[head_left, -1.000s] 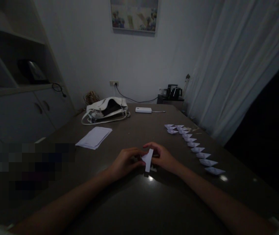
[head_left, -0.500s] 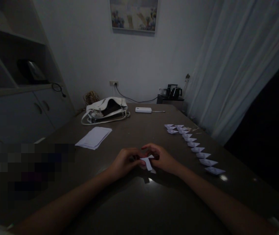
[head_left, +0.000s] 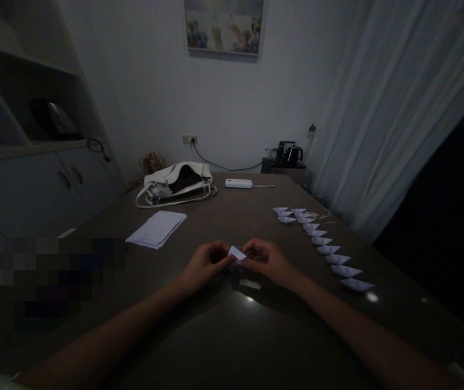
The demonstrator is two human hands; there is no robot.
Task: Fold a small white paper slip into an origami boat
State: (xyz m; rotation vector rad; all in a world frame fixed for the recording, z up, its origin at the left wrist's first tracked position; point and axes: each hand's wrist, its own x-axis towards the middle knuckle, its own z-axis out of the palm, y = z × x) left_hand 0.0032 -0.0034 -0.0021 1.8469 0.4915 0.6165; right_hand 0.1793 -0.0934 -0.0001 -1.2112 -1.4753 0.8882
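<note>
Together, hands (head_left: 205,265) (head_left: 268,261) pinch folded paper (head_left: 237,253), handbag (head_left: 162,181) open

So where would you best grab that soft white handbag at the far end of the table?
Probably by the looped strap of the soft white handbag: it lies loose on the dark table along the bag's near side, so come from there. The bag's body is slumped open and offers no firm edge.

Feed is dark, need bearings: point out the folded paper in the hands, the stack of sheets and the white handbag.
folded paper (head_left: 237,253), head view, its pale face.
stack of sheets (head_left: 156,228), head view, top sheet's middle.
white handbag (head_left: 163,176), head view, pale outer side.
</note>
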